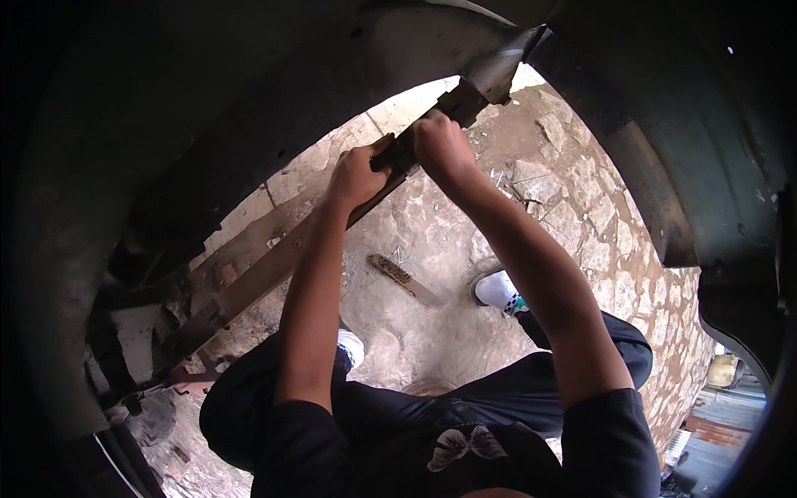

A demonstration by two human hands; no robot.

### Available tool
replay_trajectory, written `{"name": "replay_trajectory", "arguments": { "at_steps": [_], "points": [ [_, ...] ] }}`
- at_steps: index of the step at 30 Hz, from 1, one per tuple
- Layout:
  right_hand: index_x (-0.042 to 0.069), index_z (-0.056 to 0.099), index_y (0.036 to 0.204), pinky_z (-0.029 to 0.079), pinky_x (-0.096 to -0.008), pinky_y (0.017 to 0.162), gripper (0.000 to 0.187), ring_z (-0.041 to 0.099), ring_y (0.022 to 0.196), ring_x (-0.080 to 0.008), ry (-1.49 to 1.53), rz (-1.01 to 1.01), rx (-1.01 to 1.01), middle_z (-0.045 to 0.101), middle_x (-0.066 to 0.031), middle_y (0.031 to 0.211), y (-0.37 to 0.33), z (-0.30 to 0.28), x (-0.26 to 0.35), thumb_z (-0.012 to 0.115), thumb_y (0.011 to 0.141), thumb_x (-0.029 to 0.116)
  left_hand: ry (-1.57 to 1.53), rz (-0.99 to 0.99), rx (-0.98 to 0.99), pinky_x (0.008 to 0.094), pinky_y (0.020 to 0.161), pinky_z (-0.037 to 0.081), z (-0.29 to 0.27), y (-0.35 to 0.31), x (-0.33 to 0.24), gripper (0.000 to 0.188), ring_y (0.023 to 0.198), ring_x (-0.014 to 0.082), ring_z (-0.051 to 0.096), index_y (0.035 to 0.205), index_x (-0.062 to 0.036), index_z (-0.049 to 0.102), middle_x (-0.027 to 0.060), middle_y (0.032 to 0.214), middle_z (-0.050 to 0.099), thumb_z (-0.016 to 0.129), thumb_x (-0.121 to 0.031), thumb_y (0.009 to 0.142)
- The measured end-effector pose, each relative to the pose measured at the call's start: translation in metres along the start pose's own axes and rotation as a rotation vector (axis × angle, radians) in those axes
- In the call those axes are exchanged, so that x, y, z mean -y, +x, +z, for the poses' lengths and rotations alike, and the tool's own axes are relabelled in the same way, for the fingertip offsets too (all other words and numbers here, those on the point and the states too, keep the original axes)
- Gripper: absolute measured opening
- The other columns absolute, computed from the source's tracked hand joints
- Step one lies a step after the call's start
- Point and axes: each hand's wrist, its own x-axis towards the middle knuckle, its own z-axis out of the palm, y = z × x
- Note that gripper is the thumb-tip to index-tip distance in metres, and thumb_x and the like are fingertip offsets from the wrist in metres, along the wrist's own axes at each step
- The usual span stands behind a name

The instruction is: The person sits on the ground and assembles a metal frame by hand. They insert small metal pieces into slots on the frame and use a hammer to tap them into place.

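Note:
A long, dark metal bar [274, 259] runs from the lower left up to the upper right, within a vehicle-like body frame. My left hand [357, 176] is closed round its edge, with the thumb by a dark bracket-like part [402, 153]. Just to the right, my right hand [442, 148] is curled into a fist against the upper stretch of the bar. Its fingertips are slightly blurred, and whatever they hold is hidden. Below the hands, on the ground, lies a narrow brush-like tool [403, 278] with a dark, textured end and a brown handle.
Dark curved body panels [664, 178] surround me on both sides and overhead. Uneven stone paving [602, 249] covers the ground. My white shoe [496, 290] rests on it between the bent legs. Rusty corrugated sheets [726, 432] lie at the lower right.

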Motion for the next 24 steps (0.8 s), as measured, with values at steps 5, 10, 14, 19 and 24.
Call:
{"name": "replay_trajectory", "arguments": {
  "at_steps": [5, 10, 14, 19, 24],
  "points": [
    [-0.001, 0.073, 0.092, 0.059, -0.0526, 0.081, 0.021, 0.071, 0.090, -0.0450, 0.009, -0.040, 0.010, 0.065, -0.0277, 0.102, -0.039, -0.001, -0.009, 0.053, 0.093, 0.006, 0.007, 0.036, 0.024, 0.0435, 0.104, 0.052, -0.002, 0.000, 0.015, 0.061, 0.119, 0.0395, 0.066, 0.144, -0.0191, 0.062, 0.0242, 0.127, 0.069, 0.069, -0.012, 0.084],
    [0.000, 0.074, 0.093, 0.060, -0.0504, 0.085, 0.018, 0.073, 0.096, -0.0417, 0.008, -0.015, 0.004, 0.068, -0.0259, 0.105, 0.011, 0.008, -0.001, 0.060, 0.091, 0.010, -0.030, 0.022, -0.037, 0.0457, 0.110, 0.048, 0.005, 0.006, 0.000, 0.081, 0.126, 0.0421, 0.061, 0.158, -0.0165, 0.043, 0.0259, 0.134, 0.065, 0.060, -0.009, 0.079],
    [-0.002, 0.074, 0.095, 0.060, -0.0499, 0.084, 0.019, 0.073, 0.094, -0.0428, -0.050, 0.019, 0.065, 0.068, -0.0259, 0.106, 0.012, 0.005, 0.010, 0.061, 0.090, 0.011, -0.036, -0.037, -0.035, 0.0452, 0.111, 0.046, 0.001, 0.007, 0.004, 0.087, 0.130, 0.0400, 0.059, 0.162, -0.0076, 0.030, 0.0229, 0.136, 0.065, 0.059, -0.008, 0.081],
    [-0.001, 0.073, 0.095, 0.060, -0.0522, 0.082, 0.018, 0.072, 0.092, -0.0447, 0.026, -0.022, 0.015, 0.066, -0.0261, 0.105, -0.044, 0.007, 0.003, 0.061, 0.091, 0.012, -0.185, 0.034, -0.089, 0.0415, 0.110, 0.047, 0.010, -0.002, 0.029, 0.074, 0.129, 0.0343, 0.062, 0.157, -0.0064, 0.041, 0.0179, 0.138, 0.066, 0.061, -0.007, 0.085],
    [0.004, 0.076, 0.097, 0.059, -0.0505, 0.079, 0.021, 0.070, 0.085, -0.0437, 0.011, -0.073, -0.063, 0.066, -0.0254, 0.097, -0.009, 0.015, -0.005, 0.057, 0.090, 0.006, -0.072, -0.005, -0.064, 0.0423, 0.112, 0.046, 0.012, 0.006, 0.009, 0.070, 0.129, 0.0392, 0.061, 0.150, -0.0023, 0.049, 0.0227, 0.133, 0.068, 0.060, -0.011, 0.081]
  ]
}}
